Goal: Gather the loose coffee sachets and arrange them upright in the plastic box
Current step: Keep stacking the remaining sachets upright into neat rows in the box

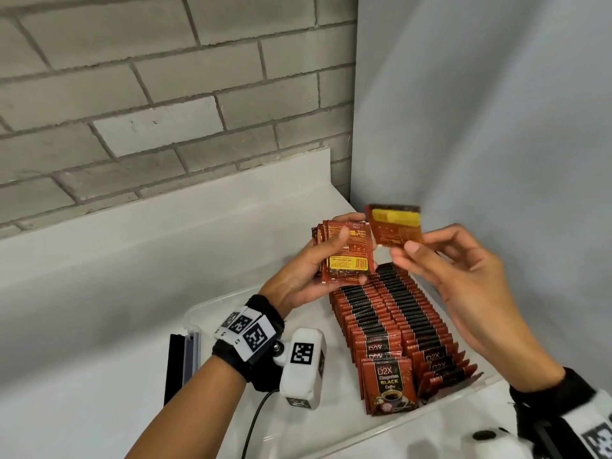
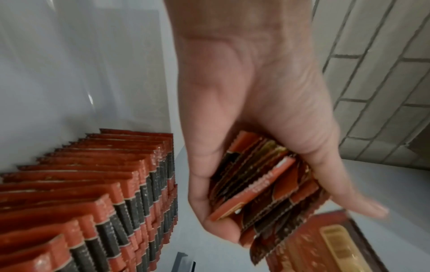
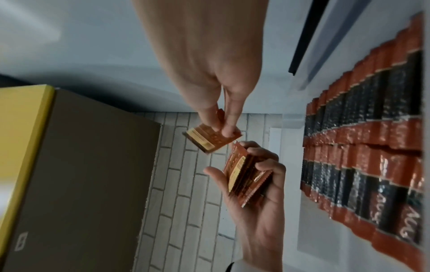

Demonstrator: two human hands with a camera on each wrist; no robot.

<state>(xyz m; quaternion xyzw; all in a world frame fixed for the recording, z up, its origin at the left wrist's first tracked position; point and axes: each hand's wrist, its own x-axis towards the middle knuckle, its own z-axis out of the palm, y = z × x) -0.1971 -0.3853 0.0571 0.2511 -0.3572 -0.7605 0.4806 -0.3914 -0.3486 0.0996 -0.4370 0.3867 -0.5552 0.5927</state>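
Observation:
My left hand (image 1: 308, 270) grips a stack of red coffee sachets (image 1: 347, 251), backs toward me, above the far end of the clear plastic box (image 1: 440, 410). In the left wrist view the stack of sachets (image 2: 263, 185) fans between the thumb and the curled fingers. My right hand (image 1: 463, 270) pinches a single sachet (image 1: 394, 225) by its lower edge, just right of the stack and apart from it. The right wrist view shows that single sachet (image 3: 209, 138) between thumb and forefinger, with the left hand (image 3: 258, 193) below. Two rows of sachets (image 1: 390, 323) stand upright in the box.
The box sits on a white counter (image 1: 99, 260) in a corner between a grey brick wall (image 1: 165, 94) and a plain wall (image 1: 496, 111). A black and grey strip (image 1: 182, 366) lies left of the box. A brown and yellow carton (image 3: 69, 174) shows in the right wrist view.

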